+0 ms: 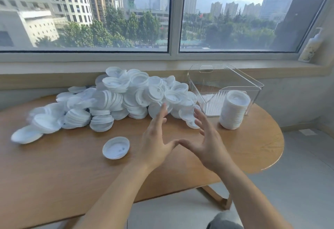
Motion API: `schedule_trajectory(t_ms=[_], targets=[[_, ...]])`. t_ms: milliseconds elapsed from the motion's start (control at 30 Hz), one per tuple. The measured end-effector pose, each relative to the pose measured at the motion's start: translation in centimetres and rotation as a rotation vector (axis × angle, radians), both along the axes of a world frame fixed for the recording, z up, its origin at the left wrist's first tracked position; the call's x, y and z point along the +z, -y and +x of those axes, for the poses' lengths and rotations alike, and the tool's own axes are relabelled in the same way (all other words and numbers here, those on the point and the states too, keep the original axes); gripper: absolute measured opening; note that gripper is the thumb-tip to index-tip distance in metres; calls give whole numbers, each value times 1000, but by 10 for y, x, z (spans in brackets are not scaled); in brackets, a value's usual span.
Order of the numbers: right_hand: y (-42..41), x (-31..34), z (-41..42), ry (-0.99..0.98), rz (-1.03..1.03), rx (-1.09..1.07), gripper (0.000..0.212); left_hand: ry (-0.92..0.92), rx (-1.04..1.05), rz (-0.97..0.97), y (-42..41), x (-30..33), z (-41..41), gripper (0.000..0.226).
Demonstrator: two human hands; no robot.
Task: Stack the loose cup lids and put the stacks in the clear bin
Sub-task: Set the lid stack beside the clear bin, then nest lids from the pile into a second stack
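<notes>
Writing: none can be read on the lids, the bin or the bottle.
Lid pile: a heap of loose white cup lids, too many to count, on the wooden surface below the window; its left end is blurred.
Single lid: one lid lies alone, hollow side up, nearer than the heap and left of the left hand.
Lid stack: one tall stack stands on the surface, just in front of the clear bin.
Clear bin: one, right of the heap by the sill; something white shows low through its front wall.
Left hand: fingers straight and spread, holding nothing, fingertips at the heap's near edge.
Right hand: fingers wide, holding nothing; thumb tips nearly meet.
Pump bottle: one, on the sill at far right.
</notes>
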State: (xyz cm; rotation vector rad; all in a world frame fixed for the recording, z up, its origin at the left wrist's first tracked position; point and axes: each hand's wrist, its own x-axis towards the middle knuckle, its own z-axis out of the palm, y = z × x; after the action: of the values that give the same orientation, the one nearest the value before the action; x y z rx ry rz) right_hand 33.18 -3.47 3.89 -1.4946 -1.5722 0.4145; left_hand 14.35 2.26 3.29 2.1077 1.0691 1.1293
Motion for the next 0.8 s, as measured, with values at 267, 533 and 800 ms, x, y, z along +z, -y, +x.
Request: schedule_trajectory(t_ms=[267,533,800], targets=[[-38,-12,-88,91,-38,222,102,-41,184,-49,-2,-23,-125,126],[-70,-35,-137,146,-95,368,97,-116,229,-119,-6,-43,-176,124],[-90,-46,-144,198,-121,375,87,-177,230,-154,-27,-50,-187,119]])
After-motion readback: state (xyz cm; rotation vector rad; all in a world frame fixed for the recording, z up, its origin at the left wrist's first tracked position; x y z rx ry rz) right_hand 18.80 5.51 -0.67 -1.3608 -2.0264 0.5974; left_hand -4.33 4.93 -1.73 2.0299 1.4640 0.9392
